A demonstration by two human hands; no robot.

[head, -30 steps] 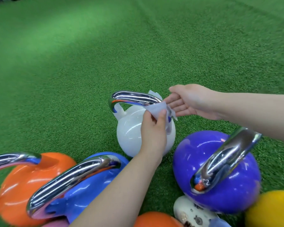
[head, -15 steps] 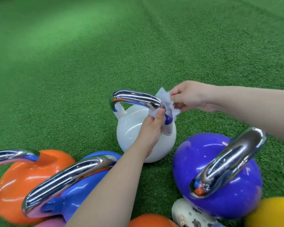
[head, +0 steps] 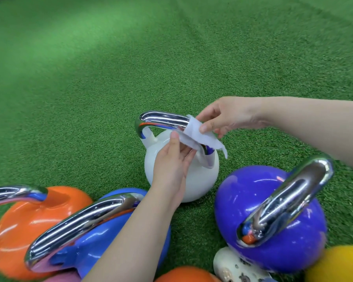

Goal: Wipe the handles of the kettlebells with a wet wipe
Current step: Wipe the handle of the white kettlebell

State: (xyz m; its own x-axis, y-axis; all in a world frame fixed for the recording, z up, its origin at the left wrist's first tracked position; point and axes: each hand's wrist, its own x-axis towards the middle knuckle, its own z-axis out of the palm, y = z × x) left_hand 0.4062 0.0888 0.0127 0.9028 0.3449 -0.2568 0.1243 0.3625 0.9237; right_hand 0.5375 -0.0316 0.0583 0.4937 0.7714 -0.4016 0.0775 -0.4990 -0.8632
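Note:
A white kettlebell with a chrome handle stands on the green turf. A white wet wipe is draped over the right end of that handle. My right hand pinches the wipe's upper edge between thumb and fingers. My left hand holds the wipe's lower left edge from below, thumb on top. A purple kettlebell stands to the right, a blue one and an orange one to the left, each with a chrome handle.
A yellow kettlebell shows at the bottom right corner, another orange one at the bottom edge, and a white patterned object beside them. Green turf stretches away beyond the white kettlebell.
The wipe has been spread out flatter over the handle's right end. My right hand rose and now pinches its top edge; my left hand shifted left under the wipe.

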